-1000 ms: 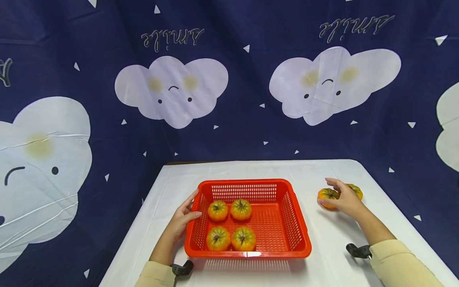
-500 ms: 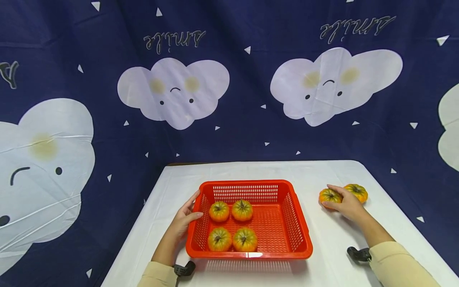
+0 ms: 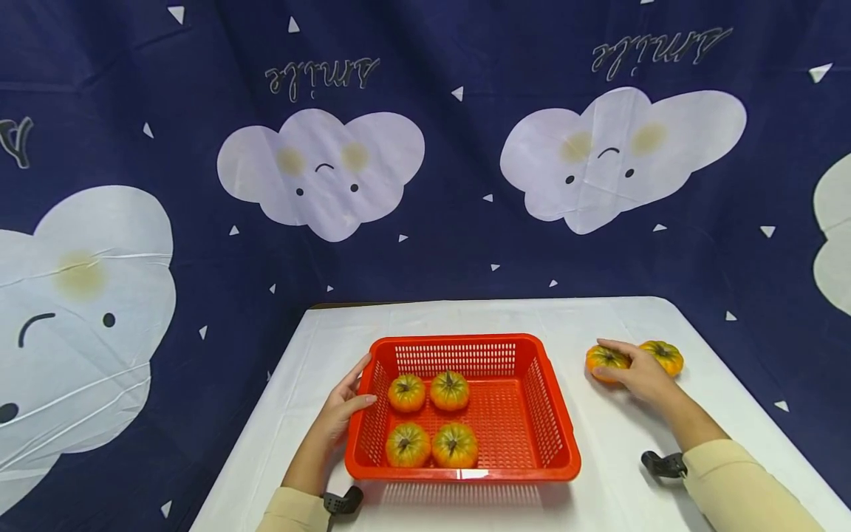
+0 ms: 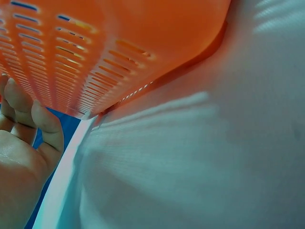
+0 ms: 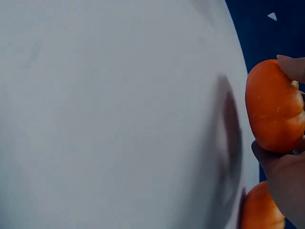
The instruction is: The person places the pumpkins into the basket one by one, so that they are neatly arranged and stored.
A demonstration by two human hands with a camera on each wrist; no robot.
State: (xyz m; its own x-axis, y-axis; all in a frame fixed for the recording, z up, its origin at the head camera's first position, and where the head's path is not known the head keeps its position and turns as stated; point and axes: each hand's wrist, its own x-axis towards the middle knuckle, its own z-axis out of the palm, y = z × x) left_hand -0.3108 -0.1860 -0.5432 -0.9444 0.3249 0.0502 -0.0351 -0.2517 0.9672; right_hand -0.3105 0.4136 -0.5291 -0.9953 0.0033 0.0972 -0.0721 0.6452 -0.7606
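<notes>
My right hand (image 3: pixel 643 373) grips a small orange-and-green pumpkin (image 3: pixel 601 360) between thumb and fingers at the right of the table. In the right wrist view this pumpkin (image 5: pixel 274 107) is raised, its shadow falling apart from it on the cloth. Just behind that hand sits a second pumpkin (image 3: pixel 663 356), partly covered by it. My left hand (image 3: pixel 335 410) holds the left side of a red plastic basket (image 3: pixel 462 473), thumb over the rim and fingers along the outer wall. Inside the basket's left half stand several pumpkins (image 3: pixel 450 390) in two rows.
A white cloth covers the table (image 3: pixel 492 316), whose rounded far corners show. Dark blue fabric (image 3: pixel 459 266) with cloud prints hangs behind and at both sides. Each wrist wears a black camera (image 3: pixel 342 501).
The right hand has closed round the nearer pumpkin and shifted it slightly left, away from the other one. The left hand stays at the basket's rim.
</notes>
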